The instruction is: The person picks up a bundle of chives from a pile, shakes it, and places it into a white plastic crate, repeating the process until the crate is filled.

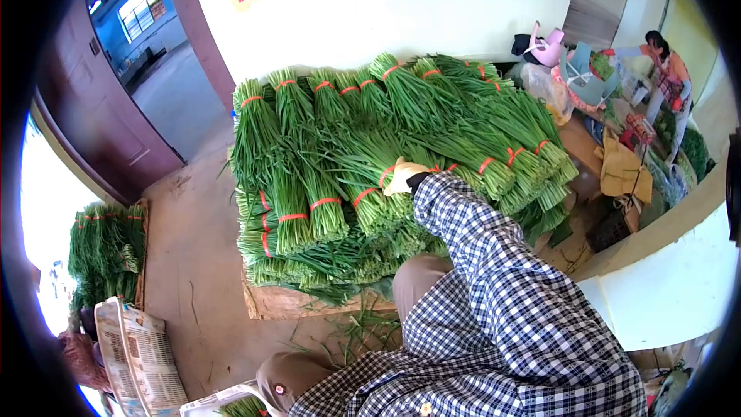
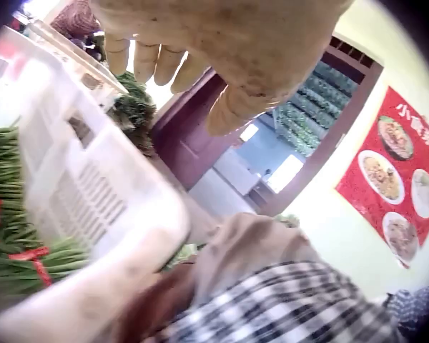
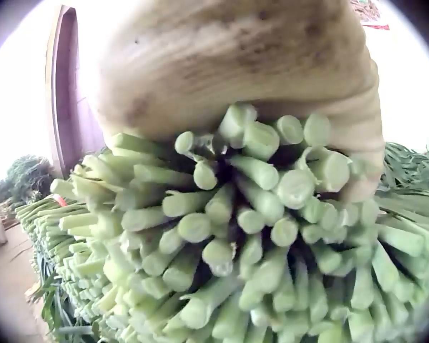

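Forward reaches the right hand (image 1: 405,177), gripping a stalk bundle (image 3: 254,221); the left hand (image 2: 218,44) hovers, fingers extended.

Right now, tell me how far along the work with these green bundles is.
Seemingly done: a few red-banded bundles lie in the white crate. In hand: the right hand grips a bundle near its cut ends on the big pile; the left hand is empty. Probably left, if the crate is being filled: most of that pile. Whether it is being filled or emptied, I can't tell.

Gloved left hand (image 2: 222,46), fingers apart; white crate (image 2: 139,200), green bundles (image 2: 39,261) inside.
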